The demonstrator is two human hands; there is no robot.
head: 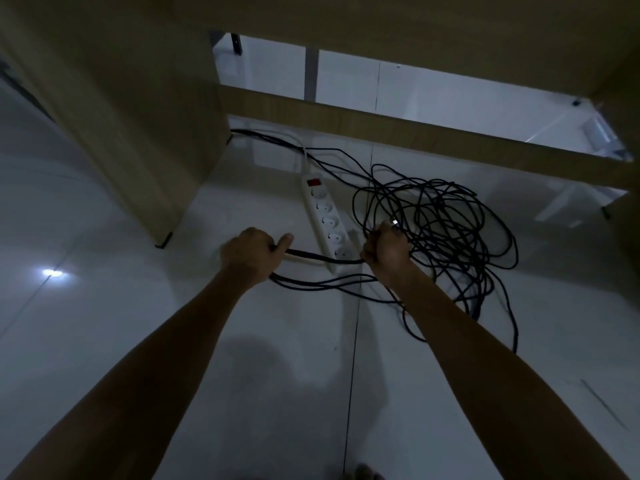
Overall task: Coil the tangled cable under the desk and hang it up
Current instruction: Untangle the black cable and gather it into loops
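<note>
A long black cable lies in a loose tangle on the white tiled floor under the wooden desk. My left hand is closed around a few strands of it, thumb raised. My right hand is fisted around other strands at the tangle's left edge, with a small shiny connector tip showing above the knuckles. Between the two hands the cable stretches nearly straight, and a couple of slack loops sag beneath them. More cable trails to the right of my right forearm.
A white power strip with a red switch lies on the floor between my hands, its white cord running back to the desk's left side panel. A wooden crossbar spans the back. Another desk panel stands at the far right.
</note>
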